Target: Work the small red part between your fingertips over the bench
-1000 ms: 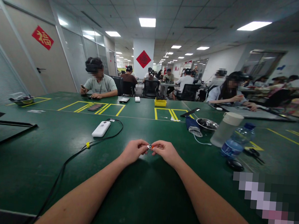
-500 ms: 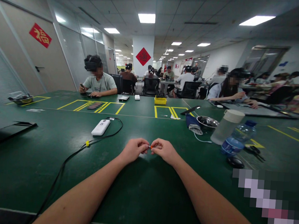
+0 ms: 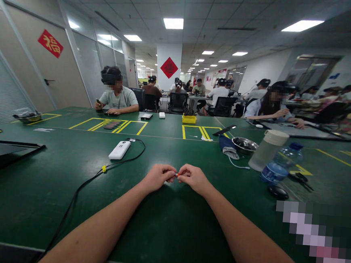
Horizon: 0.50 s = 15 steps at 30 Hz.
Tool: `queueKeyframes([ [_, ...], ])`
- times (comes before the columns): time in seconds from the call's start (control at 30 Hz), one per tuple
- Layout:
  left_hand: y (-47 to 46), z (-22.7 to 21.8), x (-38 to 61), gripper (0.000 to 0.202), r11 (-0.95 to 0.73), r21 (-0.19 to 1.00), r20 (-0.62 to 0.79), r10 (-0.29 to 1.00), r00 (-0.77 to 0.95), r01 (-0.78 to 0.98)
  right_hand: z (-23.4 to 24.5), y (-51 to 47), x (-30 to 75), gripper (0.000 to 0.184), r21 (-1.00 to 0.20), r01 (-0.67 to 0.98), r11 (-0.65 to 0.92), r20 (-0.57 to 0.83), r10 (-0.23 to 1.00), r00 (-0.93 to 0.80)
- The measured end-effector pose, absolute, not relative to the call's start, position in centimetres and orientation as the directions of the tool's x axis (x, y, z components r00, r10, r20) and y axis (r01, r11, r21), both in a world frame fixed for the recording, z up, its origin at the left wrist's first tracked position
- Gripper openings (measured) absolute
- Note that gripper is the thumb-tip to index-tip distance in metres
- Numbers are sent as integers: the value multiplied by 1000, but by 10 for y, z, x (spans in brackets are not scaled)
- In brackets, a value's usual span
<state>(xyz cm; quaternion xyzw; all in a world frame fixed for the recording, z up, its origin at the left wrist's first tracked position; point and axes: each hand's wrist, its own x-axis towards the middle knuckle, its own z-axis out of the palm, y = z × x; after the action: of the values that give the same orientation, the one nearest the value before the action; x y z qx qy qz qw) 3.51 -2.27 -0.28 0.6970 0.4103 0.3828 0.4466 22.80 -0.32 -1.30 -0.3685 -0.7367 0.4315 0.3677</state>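
Note:
Between my two hands, over the middle of the green table [image 3: 167, 232], is a small object with a silvery part and an orange part [image 3: 177, 174]; its kind is too small to make out. My left hand [image 3: 159, 176] is closed, thumb and fingertips pinching its silvery side. From the other side my right hand [image 3: 193, 177] pinches the orange end in the same way. The fingers hide most of the object. Left of my hands lies a white power bank [image 3: 119, 150] with a black cable [image 3: 81, 187] beside it.
To the right stand a frosted bottle [image 3: 266, 151], a blue-capped water bottle [image 3: 282, 164], a black mouse [image 3: 277, 192] and a metal bowl [image 3: 244, 145]. A yellow box [image 3: 189, 119] sits at the far edge. Two people work across the table.
The view has shifted very slightly, so everything sits a little lower and to the right. Both hands keep their pinch on the small object.

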Motion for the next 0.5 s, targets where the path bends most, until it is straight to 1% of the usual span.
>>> queueKeyframes([
  [0.17,-24,-1,34,29,-276,934,157,887,434,226,-12,-6,227,22,-847,298,440,265,836,-480],
  [0.3,-24,-1,36,33,-276,949,194,892,408,153,-5,-13,223,29,-784,326,528,309,787,-533],
  [0.37,-24,-3,37,37,-265,956,197,898,394,127,-1,-16,222,28,-729,343,593,346,750,-563],
  [0.43,-23,-5,38,37,-253,963,198,902,384,96,1,-18,221,26,-683,362,635,384,733,-562],
  [0.5,-21,-6,38,36,-237,970,199,907,371,57,2,-18,222,27,-664,376,646,412,736,-537],
])
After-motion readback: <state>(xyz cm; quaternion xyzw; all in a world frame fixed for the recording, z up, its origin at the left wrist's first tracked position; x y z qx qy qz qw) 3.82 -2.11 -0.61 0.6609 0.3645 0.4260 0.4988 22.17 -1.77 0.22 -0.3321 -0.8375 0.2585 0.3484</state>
